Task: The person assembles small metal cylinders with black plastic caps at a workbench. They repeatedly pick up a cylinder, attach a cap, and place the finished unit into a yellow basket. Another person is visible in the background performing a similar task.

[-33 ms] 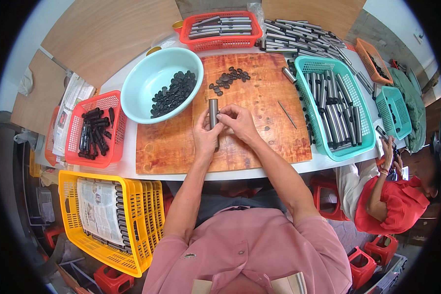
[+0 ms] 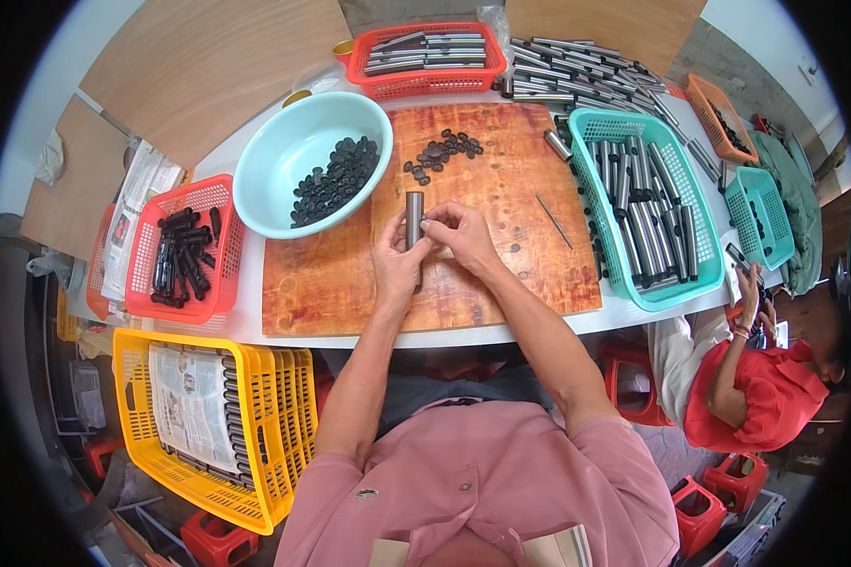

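Note:
Upright over the wooden board [image 2: 340,293], a grey metal tube [image 2: 414,213] stands in the closed grip of my left hand [image 2: 396,257]. The thumb and fingers wrap its middle, and its lower end shows below them. My right hand [image 2: 461,236] meets it from the right, thumb and fingertips pinched together at the tube's side. Whatever those fingertips hold, if anything, is hidden. Beyond my hands lie several small dark round caps [image 2: 440,154] on the board. A thin metal rod [image 2: 554,222] rests on the board to the right.
A pale blue basin [image 2: 260,180] of black caps is at left, beside a red basket [image 2: 225,274] of dark parts. A teal basket [image 2: 648,300] at right holds tubes; loose tubes [image 2: 577,71] are piled behind. A yellow crate [image 2: 246,378] stands lower left. A person in red [image 2: 756,397] sits at right.
The tube's upper end has shifted very slightly to the right. Both hands keep the same hold.

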Motion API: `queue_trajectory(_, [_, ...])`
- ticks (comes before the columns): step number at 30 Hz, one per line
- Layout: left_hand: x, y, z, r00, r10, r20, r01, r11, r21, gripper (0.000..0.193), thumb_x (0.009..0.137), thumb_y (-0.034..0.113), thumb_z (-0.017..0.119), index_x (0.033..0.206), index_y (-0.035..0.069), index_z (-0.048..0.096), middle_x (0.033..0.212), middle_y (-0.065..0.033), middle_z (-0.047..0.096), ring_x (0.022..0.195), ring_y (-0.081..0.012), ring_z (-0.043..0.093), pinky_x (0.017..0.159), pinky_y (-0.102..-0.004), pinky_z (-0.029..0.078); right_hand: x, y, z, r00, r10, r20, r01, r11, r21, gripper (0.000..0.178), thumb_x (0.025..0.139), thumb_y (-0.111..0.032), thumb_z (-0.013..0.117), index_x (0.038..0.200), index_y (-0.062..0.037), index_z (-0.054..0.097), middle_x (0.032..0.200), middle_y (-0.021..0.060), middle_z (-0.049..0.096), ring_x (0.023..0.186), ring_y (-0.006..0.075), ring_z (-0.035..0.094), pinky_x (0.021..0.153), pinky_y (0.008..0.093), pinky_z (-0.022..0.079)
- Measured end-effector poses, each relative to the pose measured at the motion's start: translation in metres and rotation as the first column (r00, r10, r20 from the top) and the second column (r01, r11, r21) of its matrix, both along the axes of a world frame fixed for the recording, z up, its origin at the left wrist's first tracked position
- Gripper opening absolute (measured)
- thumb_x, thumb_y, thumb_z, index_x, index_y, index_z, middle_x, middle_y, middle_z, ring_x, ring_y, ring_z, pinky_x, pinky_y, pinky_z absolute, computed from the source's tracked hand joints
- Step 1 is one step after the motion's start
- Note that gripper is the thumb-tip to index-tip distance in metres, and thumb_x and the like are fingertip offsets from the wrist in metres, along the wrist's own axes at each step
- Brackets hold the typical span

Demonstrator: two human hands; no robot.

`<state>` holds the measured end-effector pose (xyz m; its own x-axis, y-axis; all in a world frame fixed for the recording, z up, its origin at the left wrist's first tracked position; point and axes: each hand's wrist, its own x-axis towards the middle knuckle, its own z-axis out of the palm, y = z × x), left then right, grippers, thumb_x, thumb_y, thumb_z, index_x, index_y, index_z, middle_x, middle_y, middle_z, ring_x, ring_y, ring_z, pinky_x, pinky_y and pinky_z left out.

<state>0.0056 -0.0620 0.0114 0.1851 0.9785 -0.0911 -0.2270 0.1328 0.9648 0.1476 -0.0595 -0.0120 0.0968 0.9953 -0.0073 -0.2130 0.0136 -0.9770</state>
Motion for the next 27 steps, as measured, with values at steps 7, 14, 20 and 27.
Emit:
queue_trajectory(7, [0.002,0.001,-0.002,0.997,-0.042,0.064,0.042,0.999,0.001,0.055,0.090,0.000,0.071,0.140,-0.004,0.051,0.117,-0.0100,0.066,0.100,-0.0134,0.066,0.086,-0.0270,0.055,0.004,0.000,0.003,1.000,0.002,-0.027,-0.001,1.000,0.031,0.014,0.086,-0.009,0.073,0.091,0.0030,0.068,0.079,0.0049,0.066,0.069,0.0094,0.061,0.061,0.0250,0.051])
queue_trajectory(14, [-0.012,0.008,-0.014,0.990,-0.114,0.089,0.118,0.992,-0.042,0.026,0.097,0.014,0.067,0.118,0.000,0.060,0.086,-0.0040,0.064,0.069,-0.0109,0.062,0.063,-0.0247,0.052,0.013,0.003,-0.005,0.988,-0.143,-0.062,0.147,0.987,0.072,0.019,0.096,-0.020,0.067,0.088,-0.0025,0.067,0.076,0.0014,0.064,0.066,0.0061,0.055,0.059,0.0221,0.044])
queue_trajectory(20, [-0.015,0.008,-0.012,0.986,-0.144,0.086,0.151,0.986,-0.069,0.029,0.103,0.026,0.060,0.117,0.000,0.060,0.083,-0.0042,0.062,0.063,-0.0111,0.060,0.057,-0.0242,0.048,0.008,0.001,0.000,0.993,-0.115,-0.010,0.116,0.992,0.052,0.023,0.097,-0.023,0.068,0.090,-0.0015,0.067,0.076,0.0007,0.063,0.064,0.0060,0.054,0.058,0.0227,0.043])
queue_trajectory(27, [-0.014,0.007,-0.010,0.990,-0.121,0.070,0.129,0.983,-0.127,0.038,0.107,0.033,0.050,0.121,-0.002,0.059,0.075,-0.0034,0.058,0.054,-0.0110,0.055,0.050,-0.0238,0.044,0.007,0.003,-0.003,0.995,-0.096,-0.017,0.096,0.993,0.066,0.024,0.097,-0.024,0.069,0.087,-0.0020,0.065,0.073,-0.0006,0.060,0.061,0.0055,0.051,0.055,0.0229,0.040])
